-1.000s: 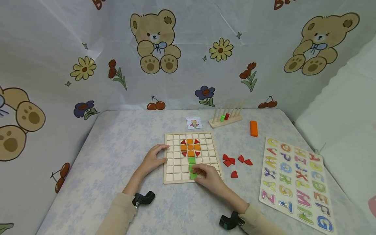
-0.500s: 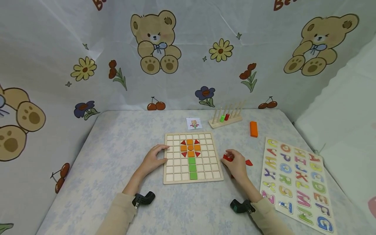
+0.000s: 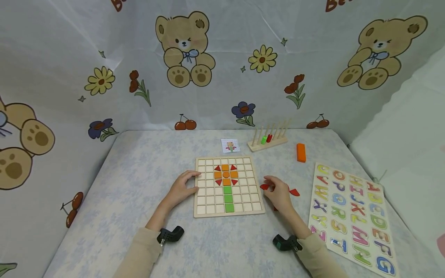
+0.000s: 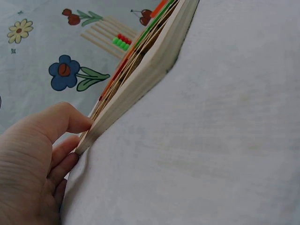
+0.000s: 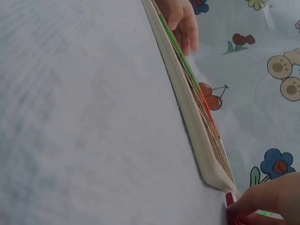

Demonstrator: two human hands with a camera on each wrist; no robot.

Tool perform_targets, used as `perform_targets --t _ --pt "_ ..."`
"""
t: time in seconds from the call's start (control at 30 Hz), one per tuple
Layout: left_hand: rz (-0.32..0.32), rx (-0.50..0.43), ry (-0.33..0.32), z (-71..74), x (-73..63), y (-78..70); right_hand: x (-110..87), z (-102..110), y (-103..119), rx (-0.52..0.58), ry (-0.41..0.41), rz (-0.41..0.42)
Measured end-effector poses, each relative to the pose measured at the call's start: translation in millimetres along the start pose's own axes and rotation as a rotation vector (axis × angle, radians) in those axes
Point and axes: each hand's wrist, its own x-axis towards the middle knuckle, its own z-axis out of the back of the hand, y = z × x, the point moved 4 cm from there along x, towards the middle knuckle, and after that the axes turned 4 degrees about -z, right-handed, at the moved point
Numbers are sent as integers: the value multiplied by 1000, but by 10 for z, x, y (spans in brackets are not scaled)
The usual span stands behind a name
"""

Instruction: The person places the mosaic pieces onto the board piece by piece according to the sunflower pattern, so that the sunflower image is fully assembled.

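Observation:
A square wooden grid board lies mid-table, with orange, red and green tiles set in its cells. My left hand rests at the board's left edge, thumb and fingertips spread along the rim; in the left wrist view these fingers touch the board's side. Just off the right edge, my right hand pinches a small red tile. The right wrist view has this red tile under the fingertips by the board's corner. Other red tiles, such as one fan-shaped tile, lie partly hidden around the hand.
A small pattern card lies behind the board. Beside it stands a peg rack with green and red beads. An orange block is at the back right, and an alphabet puzzle board takes up the right side.
My right hand has gone from the green tiles to the red pile on the right, where one red tile has shifted slightly left at its fingertips. The left hand has stayed put.

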Motion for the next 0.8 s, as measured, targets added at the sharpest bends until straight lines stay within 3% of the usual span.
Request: perform_targets --t 0.1,0.23,0.37,0.53,0.8 --pt "2 -1 3 -3 0 1 4 8 32 2 -13 -20" --pt "3 -1 1 -4 -3 -6 18 -39 186 84 8 -8" --pt "-2 -4 2 -6 -9 -7 11 -213 376 151 137 50" --pt "-5 -3 9 -15 -9 -3 -16 -436 500 149 269 108" --pt "-9 -11 -1 1 -8 -6 0 -538 544 182 261 105"
